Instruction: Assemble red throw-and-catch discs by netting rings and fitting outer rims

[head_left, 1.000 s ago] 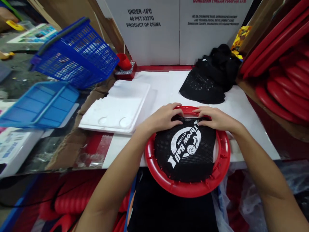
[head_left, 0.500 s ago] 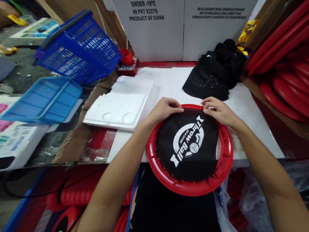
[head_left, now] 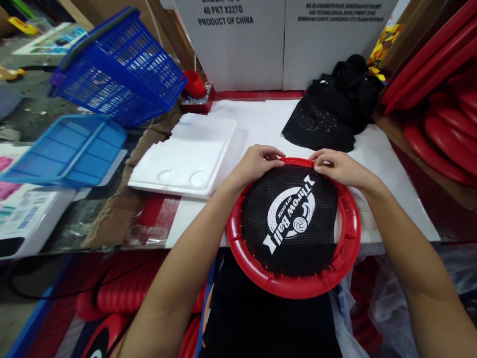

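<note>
Hands [head_left: 259, 163] [head_left: 338, 168] have drawn mesh [head_left: 257, 211] to the ring's [head_left: 294, 287] far side.

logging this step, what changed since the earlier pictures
The far edge of the black mesh has moved forward to the far rim of the red ring, closing the gap there. The left hand and right hand are still at that rim. The foam slab and black fabric pile stayed put.

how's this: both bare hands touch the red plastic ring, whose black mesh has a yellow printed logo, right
The head view shows a white printed logo on the black mesh, not yellow; left hand and right hand do touch the red plastic ring.
</note>
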A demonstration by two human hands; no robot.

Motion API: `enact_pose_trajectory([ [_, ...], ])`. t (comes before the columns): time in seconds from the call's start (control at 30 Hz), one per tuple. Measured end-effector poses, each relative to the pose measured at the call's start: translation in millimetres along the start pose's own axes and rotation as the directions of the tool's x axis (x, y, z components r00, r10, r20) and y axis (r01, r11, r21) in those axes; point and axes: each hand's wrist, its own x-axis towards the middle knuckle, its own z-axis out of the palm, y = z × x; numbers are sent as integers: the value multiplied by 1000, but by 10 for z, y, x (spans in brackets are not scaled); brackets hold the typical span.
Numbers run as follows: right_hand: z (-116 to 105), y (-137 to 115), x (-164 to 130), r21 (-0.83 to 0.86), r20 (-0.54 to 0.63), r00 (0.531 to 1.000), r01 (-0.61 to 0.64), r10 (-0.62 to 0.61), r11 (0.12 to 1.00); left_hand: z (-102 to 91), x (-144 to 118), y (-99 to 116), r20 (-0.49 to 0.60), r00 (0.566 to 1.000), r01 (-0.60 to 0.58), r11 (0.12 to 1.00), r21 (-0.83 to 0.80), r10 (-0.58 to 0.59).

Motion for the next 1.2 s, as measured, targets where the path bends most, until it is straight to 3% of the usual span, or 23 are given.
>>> enact_pose_trajectory([
  [0.07, 50, -18, 2, -96, -87, 995, 38, -46, 995, -17, -20, 32, 33, 999, 8, 1000, 10, -8],
  [0.13, 75, -35, 6, -163, -93, 992, 63, -79, 985, -31, -27, 97, 89, 996, 11, 999, 35, -14],
  [0.27, 63, -64, 22, -41, -61, 997, 34, -37, 999, 23, 0, 233, 135, 985, -124, 985, 122, 108],
  [0.37, 102, -99, 53, 23, -95, 991, 94, -91, 995, 102, 36, 264, 144, 970, -223, 955, 194, 197],
  [0.47, 172, -126, 87, 28, -111, 985, 137, -133, 990, 153, 60, 249, 144, 979, -164, 973, 161, 142],
  [0.57, 209, -125, 104, 107, -138, 989, 66, -51, 992, 188, 80, 221, 136, 990, -56, 994, 90, 43],
  [0.67, 227, -109, 123, 114, -159, 987, 31, -13, 993, 234, 101, 185, 115, 993, -19, 996, 83, 9],
  [0.87, 264, -75, 238, -57, -167, 986, -16, 6, 998, 292, 94, 140, 17, 999, -49, 986, 162, 47],
  [0.93, 240, -57, 247, -25, -134, 991, -34, 30, 999, 268, 76, 157, 20, 996, -89, 981, 174, 87],
  [1.0, 185, -44, 211, 67, -100, 994, -43, 50, 997, 227, 51, 194, 99, 982, -174, 968, 180, 158],
  [1.1, 56, -43, 70, 152, -124, 989, -63, 83, 986, 136, -22, 268, 240, 947, -281, 911, 301, 212],
  [1.2, -78, -37, -108, -37, -187, 982, 11, -18, 999, -42, -160, 308, 195, 974, -205, 805, 556, 114],
])
